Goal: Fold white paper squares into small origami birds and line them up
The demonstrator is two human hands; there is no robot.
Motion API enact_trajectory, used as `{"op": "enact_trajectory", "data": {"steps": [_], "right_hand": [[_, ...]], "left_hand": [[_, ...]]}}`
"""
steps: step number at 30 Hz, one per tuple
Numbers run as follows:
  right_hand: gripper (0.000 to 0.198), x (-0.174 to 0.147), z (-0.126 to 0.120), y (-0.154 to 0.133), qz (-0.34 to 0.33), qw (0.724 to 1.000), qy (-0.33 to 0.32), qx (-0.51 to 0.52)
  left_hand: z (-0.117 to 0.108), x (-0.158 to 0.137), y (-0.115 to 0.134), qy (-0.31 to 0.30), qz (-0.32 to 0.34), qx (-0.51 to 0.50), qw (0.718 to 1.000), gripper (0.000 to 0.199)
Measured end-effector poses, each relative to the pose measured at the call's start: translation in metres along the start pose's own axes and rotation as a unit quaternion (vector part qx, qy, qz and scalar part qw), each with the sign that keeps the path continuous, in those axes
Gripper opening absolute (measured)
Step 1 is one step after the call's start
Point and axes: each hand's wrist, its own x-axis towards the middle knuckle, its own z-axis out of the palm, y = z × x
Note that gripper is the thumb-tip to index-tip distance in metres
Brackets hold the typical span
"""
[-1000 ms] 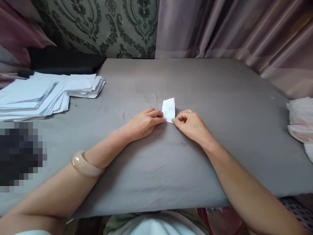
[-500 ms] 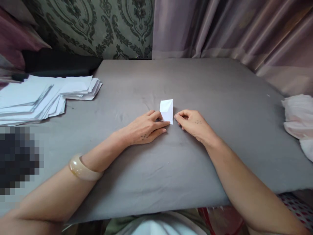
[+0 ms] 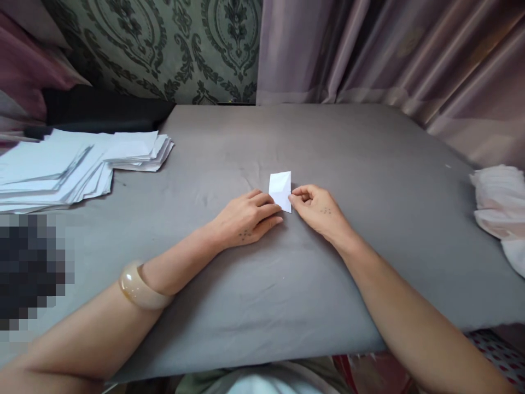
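Note:
A small folded white paper (image 3: pixel 281 189) lies on the grey-covered table, with a slanting crease across its upper part. My left hand (image 3: pixel 250 219) rests palm down at its lower left, fingers extended and apart, the fingertips lying over the paper's lower left edge. A pale bangle (image 3: pixel 143 290) circles my left forearm. On the other side, my right hand (image 3: pixel 314 208) has thumb and forefinger pinched together at the paper's right edge. Its other fingers are curled and partly hidden.
Stacked white papers (image 3: pixel 61 169) lie at the left, near a black cloth (image 3: pixel 106 109). A pixelated dark patch is below them. At the right edge sits a bundle of pale fabric (image 3: pixel 498 202). Curtains (image 3: pixel 311 49) and patterned wall covering (image 3: pixel 184 49) stand behind the table (image 3: pixel 229 306).
My right hand has moved left, so its thumb and forefinger now meet the paper's right edge, where a small gap was before. My left hand stays at the paper. The view has shifted slightly.

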Motion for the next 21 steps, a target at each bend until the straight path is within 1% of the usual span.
{"op": "enact_trajectory", "data": {"steps": [4, 7, 9, 10, 12, 14, 15, 16, 17, 19, 21], "right_hand": [[0.031, -0.006, 0.001, -0.005, -0.002, 0.999, -0.021, -0.028], [0.023, -0.009, 0.002, -0.007, -0.026, 0.998, -0.017, -0.049], [0.015, -0.011, 0.004, -0.008, -0.064, 0.995, -0.009, -0.070], [0.013, -0.012, 0.004, -0.009, -0.089, 0.992, 0.003, -0.084], [0.010, -0.014, 0.005, -0.012, -0.148, 0.980, 0.045, -0.124], [0.016, -0.016, 0.005, -0.016, -0.207, 0.957, 0.089, -0.184], [0.020, -0.017, 0.005, -0.018, -0.233, 0.943, 0.101, -0.216], [0.024, -0.018, 0.005, -0.019, -0.256, 0.929, 0.103, -0.246], [0.027, -0.019, 0.004, -0.020, -0.276, 0.918, 0.096, -0.269], [0.029, -0.020, 0.003, -0.020, -0.303, 0.901, 0.074, -0.301], [0.027, -0.022, 0.002, -0.018, -0.304, 0.898, 0.048, -0.316]], "left_hand": [[0.002, -0.001, -0.002, 0.024, -0.016, -0.016, 0.999, 0.031], [0.002, -0.001, -0.003, 0.023, -0.022, -0.019, 0.999, 0.029], [0.002, -0.001, -0.003, 0.028, -0.028, -0.009, 0.999, 0.027], [0.002, -0.001, -0.003, 0.046, -0.035, 0.003, 0.998, 0.024], [0.000, -0.002, -0.002, 0.122, -0.061, 0.046, 0.990, 0.021], [-0.002, -0.004, -0.001, 0.215, -0.094, 0.097, 0.967, 0.032], [-0.003, -0.005, 0.000, 0.243, -0.106, 0.118, 0.957, 0.038], [-0.004, -0.006, 0.000, 0.251, -0.112, 0.134, 0.952, 0.039], [-0.004, -0.006, 0.000, 0.240, -0.109, 0.146, 0.953, 0.036], [-0.004, -0.007, -0.001, 0.183, -0.081, 0.159, 0.967, 0.024], [-0.003, -0.007, -0.003, 0.121, -0.046, 0.162, 0.978, 0.021]]}}
